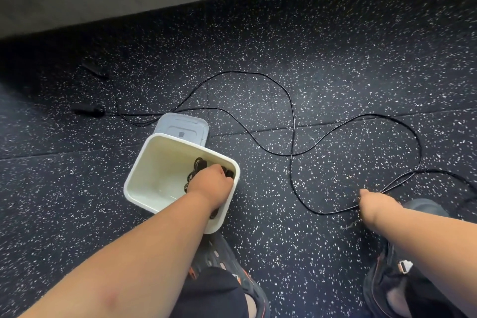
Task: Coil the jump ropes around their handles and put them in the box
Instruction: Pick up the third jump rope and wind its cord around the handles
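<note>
left hand [209, 180] in white box [144, 162], fingers curled round coiled jump rope [197, 166] | right hand [375, 205] at 4 o'clock, apparently pinching loose rope [293, 121] on floor [335, 59]

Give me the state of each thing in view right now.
box: open, upright on the floor.
lid: off, flat behind the box.
coiled jump rope: inside the box, under the left hand.
loose jump rope: uncoiled on the floor, pinched by the right hand.
</note>
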